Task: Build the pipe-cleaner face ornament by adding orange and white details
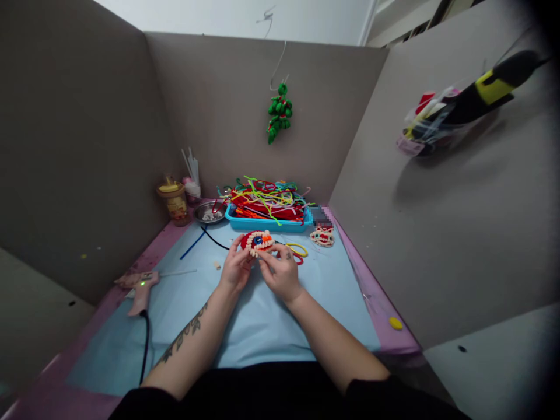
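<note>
Both hands hold a small figure [254,241] over the middle of the table. It looks made of bent pipe cleaners, red at the left, with a cream edge, a blue round patch and orange at the right. My left hand [237,267] grips its left side, thumb in front. At its lower right edge, the fingers of my right hand [280,270] are pinched on it. Scissors [299,251] with yellow and red handles lie just behind my right hand, partly hidden by it. A similar cream and red piece [322,236] rests farther right.
A blue tray [269,224] heaped with coloured pipe cleaners stands at the back, beside a metal bowl [210,213]. At left lies a pink glue gun [142,291], its green light lit. Green pipe-cleaner work [280,114] hangs from a wire. A black and yellow tool [485,90] hangs at right.
</note>
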The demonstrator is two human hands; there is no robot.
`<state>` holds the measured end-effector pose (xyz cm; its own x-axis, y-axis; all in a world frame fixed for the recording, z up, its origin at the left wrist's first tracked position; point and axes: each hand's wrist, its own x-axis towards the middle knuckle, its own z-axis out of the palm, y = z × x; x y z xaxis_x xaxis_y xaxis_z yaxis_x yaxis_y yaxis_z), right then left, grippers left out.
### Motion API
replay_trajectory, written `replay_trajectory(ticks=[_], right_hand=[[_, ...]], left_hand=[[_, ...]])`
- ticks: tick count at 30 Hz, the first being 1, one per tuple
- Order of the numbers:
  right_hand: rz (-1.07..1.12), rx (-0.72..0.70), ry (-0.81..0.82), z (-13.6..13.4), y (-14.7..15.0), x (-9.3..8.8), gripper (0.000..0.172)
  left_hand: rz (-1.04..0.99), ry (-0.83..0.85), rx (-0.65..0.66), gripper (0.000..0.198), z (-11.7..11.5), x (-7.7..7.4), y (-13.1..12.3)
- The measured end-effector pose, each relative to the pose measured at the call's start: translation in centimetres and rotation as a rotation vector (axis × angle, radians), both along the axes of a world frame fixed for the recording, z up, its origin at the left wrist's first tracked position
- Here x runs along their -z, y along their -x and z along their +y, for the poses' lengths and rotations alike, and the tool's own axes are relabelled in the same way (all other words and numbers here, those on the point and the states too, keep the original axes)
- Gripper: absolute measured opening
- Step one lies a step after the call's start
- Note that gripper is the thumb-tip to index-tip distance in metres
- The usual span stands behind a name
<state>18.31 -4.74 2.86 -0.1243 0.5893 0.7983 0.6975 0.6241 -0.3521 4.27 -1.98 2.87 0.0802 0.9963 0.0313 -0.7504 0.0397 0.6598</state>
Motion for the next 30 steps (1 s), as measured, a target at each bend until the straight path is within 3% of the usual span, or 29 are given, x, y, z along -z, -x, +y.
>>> replay_trajectory(ticks=[5, 8, 11, 14, 17, 23, 30], right_hand=[[0.088, -0.065, 0.006, -0.1, -0.2, 0.2, 0.033], [0.434, -0.064, 0.05, 0.4, -0.5, 1.0, 0.039], [0.878, -0.084, 0.326, 1.4, -0.7, 1.8, 0.04], [1.197, -0.352, 0.745, 2.1, -0.6, 1.7, 0.039], [1.403, -0.578, 0.933, 2.1, -0.5, 1.0, 0.041], [1.515, -0.645, 0.939, 1.6, -0.5, -0.1, 0.042], [1.536, -0.672, 0.973, 1.7, -0.4, 0.2, 0.044]], left_hand=[[-0.034, 0.025, 0.017, 0.048, 0.2, 0.1, 0.1], [-0.102, 0.055, 0.024, 0.043, 0.4, 0.0, 0.5], [-0.169, 0.063, 0.035, 0.04, 0.8, -0.1, 1.0], [-0.187, 0.064, 0.06, 0.039, 1.1, 0.0, 1.3], [-0.163, 0.074, 0.094, 0.036, 1.4, 0.4, 1.5], [-0.125, 0.096, 0.142, 0.037, 1.7, 0.9, 1.4], [-0.084, 0.084, 0.163, 0.039, 1.7, 0.8, 1.1]])
